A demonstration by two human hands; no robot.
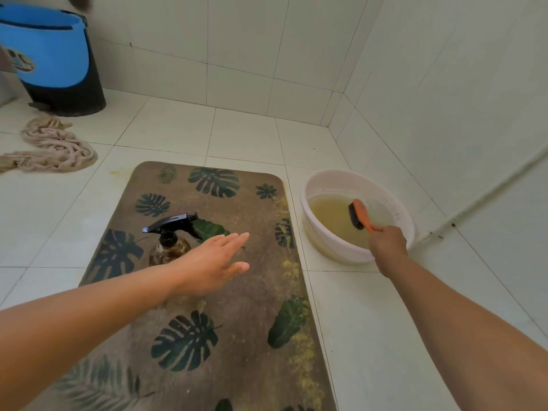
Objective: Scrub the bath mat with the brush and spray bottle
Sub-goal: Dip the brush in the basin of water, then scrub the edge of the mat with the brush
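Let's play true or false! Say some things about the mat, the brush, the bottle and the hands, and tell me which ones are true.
1. The right hand holds the orange brush in the white basin. True.
2. The spray bottle stands on the bath mat. True.
3. The left hand grips the spray bottle. False: its fingers are straight and it holds nothing.
4. The basin sits on the mat. False: it sits on the floor tiles, beside the mat's right edge.
5. The basin is dry. False: there is yellowish water in it.
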